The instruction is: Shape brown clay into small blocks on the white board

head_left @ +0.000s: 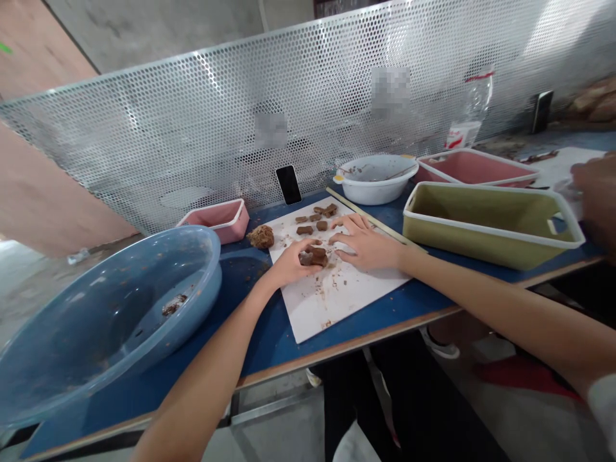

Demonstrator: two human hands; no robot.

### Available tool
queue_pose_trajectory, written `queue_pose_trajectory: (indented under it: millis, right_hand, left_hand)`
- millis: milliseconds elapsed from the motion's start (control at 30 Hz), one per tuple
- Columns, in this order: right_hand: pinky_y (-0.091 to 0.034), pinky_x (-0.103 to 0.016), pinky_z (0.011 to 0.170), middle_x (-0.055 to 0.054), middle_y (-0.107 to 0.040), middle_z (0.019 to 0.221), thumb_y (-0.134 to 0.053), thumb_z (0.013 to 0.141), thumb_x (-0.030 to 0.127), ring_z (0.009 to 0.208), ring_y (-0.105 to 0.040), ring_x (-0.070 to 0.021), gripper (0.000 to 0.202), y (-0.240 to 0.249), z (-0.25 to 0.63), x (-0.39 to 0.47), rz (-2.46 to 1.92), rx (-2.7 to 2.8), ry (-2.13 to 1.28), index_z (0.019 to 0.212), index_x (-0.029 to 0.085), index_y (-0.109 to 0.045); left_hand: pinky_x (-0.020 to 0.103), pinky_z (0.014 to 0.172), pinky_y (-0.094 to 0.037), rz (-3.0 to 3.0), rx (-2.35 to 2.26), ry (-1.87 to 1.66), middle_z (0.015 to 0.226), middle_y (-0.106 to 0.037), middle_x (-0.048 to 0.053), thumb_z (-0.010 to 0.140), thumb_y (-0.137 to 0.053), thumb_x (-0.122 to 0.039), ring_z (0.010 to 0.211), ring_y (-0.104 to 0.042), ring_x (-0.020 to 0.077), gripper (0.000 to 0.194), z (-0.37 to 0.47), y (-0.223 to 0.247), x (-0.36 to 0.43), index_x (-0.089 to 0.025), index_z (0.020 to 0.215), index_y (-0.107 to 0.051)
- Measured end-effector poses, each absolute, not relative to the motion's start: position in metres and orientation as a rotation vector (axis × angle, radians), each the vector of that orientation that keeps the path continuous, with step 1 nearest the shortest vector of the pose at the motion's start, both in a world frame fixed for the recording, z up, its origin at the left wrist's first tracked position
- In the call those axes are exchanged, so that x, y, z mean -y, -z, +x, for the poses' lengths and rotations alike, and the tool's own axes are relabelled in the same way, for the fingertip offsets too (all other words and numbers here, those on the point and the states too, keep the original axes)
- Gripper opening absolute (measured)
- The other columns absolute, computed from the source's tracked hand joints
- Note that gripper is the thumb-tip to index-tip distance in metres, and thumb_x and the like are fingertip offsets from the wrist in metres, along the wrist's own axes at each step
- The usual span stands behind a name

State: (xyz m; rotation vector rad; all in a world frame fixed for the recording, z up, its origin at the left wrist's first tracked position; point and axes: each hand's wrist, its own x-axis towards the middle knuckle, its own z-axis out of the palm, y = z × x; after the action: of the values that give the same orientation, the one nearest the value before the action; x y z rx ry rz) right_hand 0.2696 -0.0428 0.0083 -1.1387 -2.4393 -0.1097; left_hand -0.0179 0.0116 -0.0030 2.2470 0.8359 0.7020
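Observation:
A brown clay-like lump (316, 256) lies on the white board (312, 314) in front of me. My left hand (291, 263) curls around its left side, with thumb and fingers against it. Just right of the lump is my right hand (359, 244), palm down, fingers spread and bent over the board, holding nothing that I can see. Several small brown blocks (321, 226) sit beyond the hands, and crumbs are scattered about. A rough brown clump (261, 237) rests at the board's left edge.
Left stands a big blue basin (192, 256), with a small pink tray (235, 221) behind it. A phone (289, 185) leans against the perforated metal screen (192, 128). A pale stick (366, 215), a white basin (378, 189) and a green bin (481, 224) are at right.

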Motion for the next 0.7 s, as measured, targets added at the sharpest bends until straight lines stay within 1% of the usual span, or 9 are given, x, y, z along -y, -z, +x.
queue_pose_trajectory:
  millis: [100, 200, 433, 533, 700]
  right_hand:
    - [-0.041, -0.069, 0.122, -0.017, -0.053, 0.161, -0.052, 0.112, 0.047, 0.148, -0.047, -0.0431, 0.035, -0.0086, 0.2697, 0.0427, -1.146, 2.445, 0.111, 0.132, 0.026, -0.073]
    - [-0.042, -0.068, 0.121, -0.017, -0.053, 0.161, -0.052, 0.112, 0.046, 0.147, -0.048, -0.0427, 0.035, -0.0082, 0.2694, 0.0424, -1.153, 2.442, 0.109, 0.132, 0.026, -0.072]
    - [-0.044, -0.064, 0.121, -0.014, -0.053, 0.163, -0.053, 0.112, 0.047, 0.147, -0.049, -0.0403, 0.035, -0.0027, 0.2715, 0.0389, -1.133, 2.436, 0.114, 0.133, 0.029, -0.073]
    - [-0.044, -0.065, 0.122, -0.013, -0.053, 0.163, -0.053, 0.112, 0.047, 0.147, -0.048, -0.0404, 0.034, 0.0002, 0.2725, 0.0365, -1.124, 2.431, 0.128, 0.133, 0.029, -0.074]
    - [-0.044, -0.066, 0.121, -0.015, -0.053, 0.163, -0.052, 0.111, 0.046, 0.145, -0.051, -0.0415, 0.036, -0.0005, 0.2715, 0.0370, -1.137, 2.425, 0.105, 0.135, 0.028, -0.073]
  left_hand:
    - [0.053, 0.117, -0.053, 2.242, -0.860, -0.708, 0.140, -0.074, 0.017, 0.082, -0.093, -0.040, 0.125, -0.071, 0.0341, 0.065, -0.0162, 0.0040, -0.0098, -0.020, 0.140, -0.072]
    - [0.054, 0.117, -0.053, 2.241, -0.869, -0.722, 0.135, -0.076, 0.016, 0.081, -0.094, -0.038, 0.123, -0.072, 0.0337, 0.063, -0.0149, 0.0050, -0.0087, -0.021, 0.138, -0.073]
    - [0.050, 0.114, -0.055, 2.220, -0.847, -0.752, 0.129, -0.078, 0.013, 0.081, -0.093, -0.037, 0.118, -0.074, 0.0315, 0.059, -0.0130, 0.0074, -0.0085, -0.021, 0.134, -0.075]
    - [0.050, 0.114, -0.056, 2.194, -0.836, -0.758, 0.126, -0.078, 0.012, 0.081, -0.094, -0.037, 0.116, -0.074, 0.0304, 0.058, -0.0129, 0.0091, -0.0090, -0.023, 0.134, -0.075]
    - [0.051, 0.114, -0.055, 2.184, -0.835, -0.764, 0.129, -0.078, 0.012, 0.082, -0.093, -0.037, 0.117, -0.073, 0.0300, 0.060, -0.0140, 0.0120, -0.0109, -0.023, 0.137, -0.073]
